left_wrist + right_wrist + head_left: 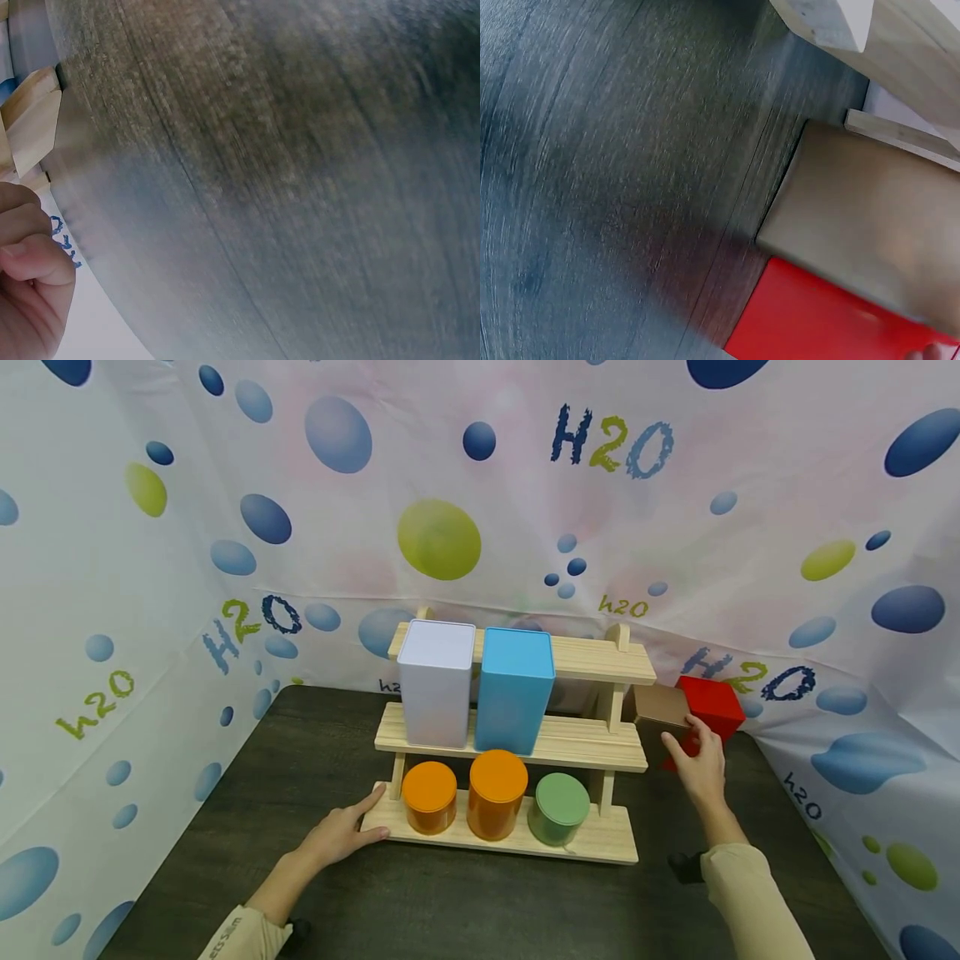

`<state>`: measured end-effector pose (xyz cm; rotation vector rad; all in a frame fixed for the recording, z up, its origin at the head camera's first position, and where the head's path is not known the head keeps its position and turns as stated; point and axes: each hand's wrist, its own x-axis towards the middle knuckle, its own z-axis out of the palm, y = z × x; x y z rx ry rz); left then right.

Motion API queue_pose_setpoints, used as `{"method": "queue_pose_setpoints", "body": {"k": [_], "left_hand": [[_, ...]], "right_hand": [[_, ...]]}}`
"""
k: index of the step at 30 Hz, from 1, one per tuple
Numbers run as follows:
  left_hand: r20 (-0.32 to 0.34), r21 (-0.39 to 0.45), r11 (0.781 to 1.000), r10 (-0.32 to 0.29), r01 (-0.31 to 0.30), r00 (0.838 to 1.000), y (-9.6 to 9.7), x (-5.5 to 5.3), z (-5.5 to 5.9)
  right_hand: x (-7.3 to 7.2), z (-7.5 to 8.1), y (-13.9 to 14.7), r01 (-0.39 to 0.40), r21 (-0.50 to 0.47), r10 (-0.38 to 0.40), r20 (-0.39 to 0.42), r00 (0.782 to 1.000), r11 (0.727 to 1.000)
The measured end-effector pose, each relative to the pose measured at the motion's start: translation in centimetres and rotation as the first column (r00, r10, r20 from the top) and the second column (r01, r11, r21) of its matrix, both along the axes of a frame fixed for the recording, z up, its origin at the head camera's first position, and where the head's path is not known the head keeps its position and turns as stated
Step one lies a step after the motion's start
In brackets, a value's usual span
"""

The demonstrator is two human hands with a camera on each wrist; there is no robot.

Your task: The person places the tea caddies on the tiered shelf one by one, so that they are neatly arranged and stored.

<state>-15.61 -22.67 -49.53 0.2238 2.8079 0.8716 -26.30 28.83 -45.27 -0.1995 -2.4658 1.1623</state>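
Observation:
A three-tier wooden shelf (585, 739) stands on the dark table. At the left end of its lowest board, my left hand (333, 837) grips the edge, thumb at the front and fingers farther back. Curled fingers of that hand show in the left wrist view. My right hand (701, 764) is at the front right of a brown box (660, 703), its thumb and fingers spread apart. Against the brown box stands a red box (712, 703). Only fingertips (930, 352) appear in the right wrist view, before the red box.
A white canister (437, 693) and a blue canister (516, 689) stand on the middle tier. Two orange jars (497, 793) and a green jar (558, 808) are on the lowest board. Patterned cloth (480, 485) hangs behind and at both sides of the table (480, 902).

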Motion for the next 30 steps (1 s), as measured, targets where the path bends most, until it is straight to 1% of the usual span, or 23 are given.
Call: {"method": "queue_pose_setpoints", "body": {"k": [5,9,12,17,20,25,30], "left_hand": [[-0.005,0.003,1.0,-0.005,0.005,1.0,0.0,0.0,0.0],[-0.002,0.006,1.0,-0.005,0.005,1.0,-0.1,0.1,0.1],[0.003,0.007,1.0,0.001,-0.001,1.0,-0.1,0.2,0.1],[0.01,0.004,1.0,0.003,-0.003,1.0,-0.1,0.3,0.2],[0.006,0.002,1.0,0.002,-0.002,1.0,0.0,0.2,0.2],[0.004,0.001,1.0,-0.001,0.001,1.0,0.1,0.1,0.2],[0.0,-0.008,1.0,-0.006,0.006,1.0,0.0,0.1,0.3]], "right_hand": [[0.0,0.2,0.0,0.047,0.031,-0.05,0.099,0.994,0.998],[0.0,-0.1,-0.1,0.053,0.053,-0.061,0.152,0.987,0.997],[0.0,-0.3,-0.7,0.07,0.056,-0.078,0.167,0.983,0.996],[-0.3,-0.5,-1.8,0.141,0.043,-0.146,0.154,0.977,0.989],[-0.5,-0.5,-2.0,0.165,0.032,-0.168,0.14,0.976,0.986],[-0.2,-0.5,-1.6,0.149,0.053,-0.155,0.141,0.978,0.987],[0.4,-0.6,-1.0,0.108,0.012,-0.108,0.182,0.977,0.994]]}}
